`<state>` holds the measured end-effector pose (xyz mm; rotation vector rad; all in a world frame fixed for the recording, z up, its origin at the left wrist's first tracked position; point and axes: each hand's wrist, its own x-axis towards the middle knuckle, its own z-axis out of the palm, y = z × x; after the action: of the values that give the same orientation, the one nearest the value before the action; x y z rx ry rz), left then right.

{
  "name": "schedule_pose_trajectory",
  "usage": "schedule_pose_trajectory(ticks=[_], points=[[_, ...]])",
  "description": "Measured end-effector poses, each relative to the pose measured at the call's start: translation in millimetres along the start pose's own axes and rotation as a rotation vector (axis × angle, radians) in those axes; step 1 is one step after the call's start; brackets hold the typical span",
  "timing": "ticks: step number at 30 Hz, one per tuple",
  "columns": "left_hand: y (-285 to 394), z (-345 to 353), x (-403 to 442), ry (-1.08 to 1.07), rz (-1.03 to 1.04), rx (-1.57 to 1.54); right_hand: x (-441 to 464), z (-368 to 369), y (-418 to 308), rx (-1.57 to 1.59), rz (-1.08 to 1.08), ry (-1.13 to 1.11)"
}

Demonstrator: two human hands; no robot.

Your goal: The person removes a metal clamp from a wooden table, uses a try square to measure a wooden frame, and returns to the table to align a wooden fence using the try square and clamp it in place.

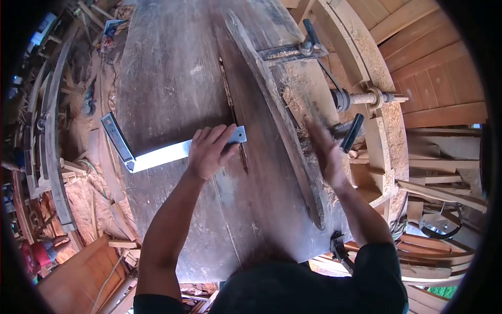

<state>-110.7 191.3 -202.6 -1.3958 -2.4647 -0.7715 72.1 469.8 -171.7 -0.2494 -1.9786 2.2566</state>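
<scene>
Two bare hands work over a worn wooden counter, and from where I stand they are well apart, each at its own spot. A metal square is in the left hand, towards the left half of the counter. Its bright blade is the long part: it runs crosswise, from the corner near the counter's left edge towards the middle, slanting a little away from the near edge as it goes right. The dark-faced stock turns off at that left corner and points to the far left, its tip reaching the counter's left edge or just past it; whether the square lies flat or is lifted, I cannot tell.

The left hand is clamped on the blade close to its free end, palm down, fingers bent over the metal. Most of the square therefore lies to the left of that hand, with only a short tip and its small hole showing to the right, by the narrow slot in the top.

The right hand is blurred, fingers stretched out and holding nothing I can see, on the counter's right side by wood strewn with sawdust; whether it touches, I cannot tell. A black handle stands just beside it. Between this hand and the square runs a long raised strip.
</scene>
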Motion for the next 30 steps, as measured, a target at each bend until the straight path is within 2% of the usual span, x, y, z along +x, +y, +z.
schedule_pose_trajectory(ticks=[1,4,7,9,10,11,12,15,19,22,25,27,28,30], points=[[1,1,-1,0.002,0.001,-0.003,11,11,-16,0.054,0.022,0.132],[2,4,-2,0.023,0.005,0.019,28,64,-9,0.011,-0.073,0.043],[6,4,-5,0.004,-0.006,0.023,34,71,-24,-0.310,-0.023,0.103],[2,4,-3,0.021,-0.006,0.009,21,35,-73,-0.866,-0.245,0.143],[1,2,-3,0.013,-0.011,0.007,19,13,-81,-1.079,-0.247,0.301],[1,1,-3,0.003,-0.012,0.001,18,-9,-89,-1.281,-0.218,0.466],[0,2,-2,-0.004,-0.008,-0.004,19,-17,-115,-1.550,-0.020,0.611],[0,4,-5,0.011,-0.014,-0.013,27,-36,-121,-1.452,0.373,0.426],[1,2,-4,0.027,0.008,0.002,41,-45,-93,-1.513,0.110,0.191],[0,2,-1,0.030,0.005,0.018,34,-21,-125,-1.271,-0.140,-0.455],[1,3,-3,0.012,-0.006,-0.006,54,33,-134,-0.745,0.171,-0.672],[1,3,-3,0.016,-0.002,0.002,84,45,-85,-0.482,0.088,-0.069],[1,3,-3,0.014,0.001,0.008,109,37,-54,-0.405,0.043,0.071],[1,2,-2,0.012,0.007,0.021,154,36,-6,0.110,0.066,0.310]])
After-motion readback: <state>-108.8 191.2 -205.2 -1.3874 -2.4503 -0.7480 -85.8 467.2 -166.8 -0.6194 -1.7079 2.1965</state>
